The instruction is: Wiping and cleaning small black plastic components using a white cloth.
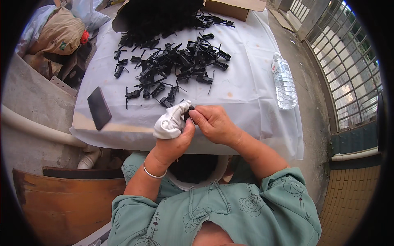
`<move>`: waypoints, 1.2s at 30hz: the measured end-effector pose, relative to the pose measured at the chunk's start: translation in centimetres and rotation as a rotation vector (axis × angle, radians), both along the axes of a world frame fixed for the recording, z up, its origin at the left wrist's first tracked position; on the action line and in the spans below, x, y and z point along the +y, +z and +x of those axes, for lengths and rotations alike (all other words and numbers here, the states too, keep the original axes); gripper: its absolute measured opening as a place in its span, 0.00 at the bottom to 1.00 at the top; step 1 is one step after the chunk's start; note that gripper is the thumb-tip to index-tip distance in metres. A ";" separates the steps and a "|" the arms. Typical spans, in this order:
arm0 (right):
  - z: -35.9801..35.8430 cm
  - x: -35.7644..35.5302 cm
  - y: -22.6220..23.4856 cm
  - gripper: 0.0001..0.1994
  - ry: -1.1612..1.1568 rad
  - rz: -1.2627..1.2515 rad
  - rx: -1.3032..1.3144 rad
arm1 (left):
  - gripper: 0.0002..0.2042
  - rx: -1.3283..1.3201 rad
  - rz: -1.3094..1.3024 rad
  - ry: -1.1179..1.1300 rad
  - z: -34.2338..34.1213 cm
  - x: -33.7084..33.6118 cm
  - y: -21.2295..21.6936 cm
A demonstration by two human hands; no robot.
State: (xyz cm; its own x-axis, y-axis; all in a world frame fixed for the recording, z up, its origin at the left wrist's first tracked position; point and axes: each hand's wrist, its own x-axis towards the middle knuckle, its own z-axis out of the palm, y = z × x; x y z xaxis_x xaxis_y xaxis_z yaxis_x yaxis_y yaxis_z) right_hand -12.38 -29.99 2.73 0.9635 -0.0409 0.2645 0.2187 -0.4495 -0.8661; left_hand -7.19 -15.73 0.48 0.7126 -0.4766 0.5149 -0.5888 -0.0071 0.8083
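Note:
My left hand (pixel 175 130), with a white cloth (pixel 169 123) wrapped over its fingers, is closed on a small black plastic part (pixel 188 113). The fingers of my right hand (pixel 216 124) pinch the same part from the other side. Most of that part is hidden between the fingers. Just beyond my hands lies a loose pile of black plastic parts (pixel 184 60) with thin protruding arms. Several of them are scattered along the pile's near edge.
A dark phone (pixel 99 108) lies at the table's left. On the right lies a clear water bottle (pixel 284 84). At the far side are a large black heap (pixel 156 18) and a cardboard box (pixel 234 9). A white bucket (pixel 219 174) with dark contents stands below the table's near edge.

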 end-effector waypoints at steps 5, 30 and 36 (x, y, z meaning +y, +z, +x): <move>0.3 0.6 -1.2 0.12 0.000 0.225 0.048 | 0.16 0.000 0.049 0.011 -0.5 0.1 0.5; 0.6 -0.8 -0.3 0.10 0.159 -0.095 -0.162 | 0.13 0.386 0.047 -0.204 0.2 1.0 1.1; 0.3 1.1 -0.9 0.10 0.139 -0.035 -0.074 | 0.13 0.060 0.220 -0.031 -1.2 1.6 1.5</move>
